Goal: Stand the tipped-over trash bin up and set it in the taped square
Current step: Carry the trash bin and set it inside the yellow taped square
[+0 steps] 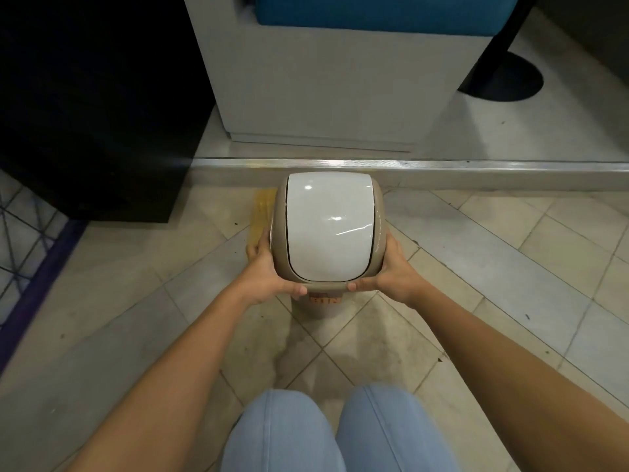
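While both hands [328,267] clasp it | trash bin [328,229] upright, axis vertical

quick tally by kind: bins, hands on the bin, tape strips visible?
Trash bin: 1, upright, white lid on top
Hands on it: 2, left hand and right hand, one gripping each side of the lid rim
Yellow tape strip: 1 visible, left of the bin; the rest of the square is hidden
Total: 4

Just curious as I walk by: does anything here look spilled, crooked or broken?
Nothing spilled or broken. The beige plastic trash bin with a white lid stands upright between the left hand and right hand. Yellow tape shows only at its left.
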Demonstrator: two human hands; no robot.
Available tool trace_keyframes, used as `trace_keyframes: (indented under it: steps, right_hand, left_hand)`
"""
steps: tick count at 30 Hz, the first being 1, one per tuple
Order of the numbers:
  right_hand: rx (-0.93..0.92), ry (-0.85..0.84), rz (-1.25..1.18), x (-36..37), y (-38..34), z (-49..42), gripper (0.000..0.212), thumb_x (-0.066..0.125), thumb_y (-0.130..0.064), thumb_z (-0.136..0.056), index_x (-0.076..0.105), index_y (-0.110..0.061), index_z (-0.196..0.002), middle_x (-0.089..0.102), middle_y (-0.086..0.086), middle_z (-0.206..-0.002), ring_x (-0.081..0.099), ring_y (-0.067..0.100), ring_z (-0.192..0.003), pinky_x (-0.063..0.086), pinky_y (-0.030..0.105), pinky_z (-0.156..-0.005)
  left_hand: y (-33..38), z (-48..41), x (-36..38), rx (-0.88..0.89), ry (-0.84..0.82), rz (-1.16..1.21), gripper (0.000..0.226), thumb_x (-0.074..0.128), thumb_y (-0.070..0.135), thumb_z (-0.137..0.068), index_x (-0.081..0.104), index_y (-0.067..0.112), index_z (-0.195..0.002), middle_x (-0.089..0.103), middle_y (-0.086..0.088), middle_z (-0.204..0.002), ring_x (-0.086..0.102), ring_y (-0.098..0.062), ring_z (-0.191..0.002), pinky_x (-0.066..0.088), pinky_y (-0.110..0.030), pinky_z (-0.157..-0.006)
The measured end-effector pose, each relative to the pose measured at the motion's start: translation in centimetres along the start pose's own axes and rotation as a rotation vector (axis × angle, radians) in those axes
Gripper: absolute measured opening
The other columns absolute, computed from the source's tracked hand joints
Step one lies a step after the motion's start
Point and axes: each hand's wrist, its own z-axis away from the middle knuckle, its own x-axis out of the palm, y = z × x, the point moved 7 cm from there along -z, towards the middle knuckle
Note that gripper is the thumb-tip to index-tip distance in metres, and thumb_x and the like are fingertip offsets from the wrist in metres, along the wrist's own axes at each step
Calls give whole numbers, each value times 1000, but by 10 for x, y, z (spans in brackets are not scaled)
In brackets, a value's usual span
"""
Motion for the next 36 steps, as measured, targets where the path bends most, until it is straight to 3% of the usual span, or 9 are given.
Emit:
trace_keyframes:
  steps: [7, 9, 12, 16, 21, 25, 30, 36]
  right_hand:
    - [-43, -20, -73, -4, -2, -12, 124, 92, -12, -44, 22, -30, -145, 38, 4, -141, 41, 27, -131, 46, 50, -102]
    - [-56, -24, -87, -4, -4, -15, 118, 91, -7, -47, 25, -26, -142, 45, 3, -137, 47, 24, -126, 51, 44, -97]
    - [-62, -20, -97, -4, -8, -21, 112, 91, -4, -49, 27, -20, -141, 50, 1, -132, 51, 20, -121, 54, 24, -84]
    - [-67, -7, -111, -4, -12, -31, 111, 90, -3, -50, 28, -21, -141, 53, -10, -122, 54, 10, -111, 54, 14, -71]
    - [-62, 10, -123, -7, -14, -42, 112, 91, -7, -50, 28, -23, -141, 52, -4, -129, 54, 15, -115, 57, 23, -77]
    - [-52, 6, -116, -12, -16, -54, 109, 91, -7, -51, 31, -27, -139, 55, -10, -124, 55, 11, -114, 57, 21, -78]
    - [-31, 6, -104, -15, -21, -68, 110, 90, -7, -52, 29, -25, -142, 56, -5, -128, 54, 19, -119, 52, 40, -96]
    - [-20, 2, -88, -20, -24, -84, 111, 89, -4, -53, 27, -24, -143, 57, -8, -123, 54, 21, -120, 53, 33, -90]
  left_hand:
    - [6, -10, -1, 14, 5, 6, 140, 92, 18, -45, -3, 30, -146, 16, -8, -142, 12, -15, -133, 15, -35, -111]
    - [7, -13, -2, 7, 5, 4, 140, 91, 19, -45, -5, 30, -147, 15, -8, -142, 10, -14, -134, 14, -35, -111]
    - [7, -19, -6, -7, 5, 5, 140, 91, 20, -45, -5, 31, -146, 14, -8, -140, 11, -17, -135, 15, -36, -111]
    - [9, -33, -11, -25, -10, -8, 141, 91, 23, -46, -8, 30, -146, 4, -9, -148, 5, -24, -140, 12, -42, -114]
    - [10, -46, -16, -12, -15, 12, 141, 91, 22, -47, -9, 32, -146, 7, -8, -146, 7, -25, -140, 12, -41, -113]
    - [14, -59, -19, -4, -19, 15, 142, 91, 23, -46, -10, 31, -146, 8, -9, -146, 8, -25, -140, 13, -42, -113]
    - [18, -76, -23, -11, -26, 15, 141, 91, 20, -47, -8, 30, -146, 7, -9, -147, 8, -24, -139, 14, -43, -112]
    - [21, -94, -27, 18, 7, -6, 138, 91, 21, -45, -2, 28, -147, 15, -11, -144, 13, -20, -135, 17, -37, -111]
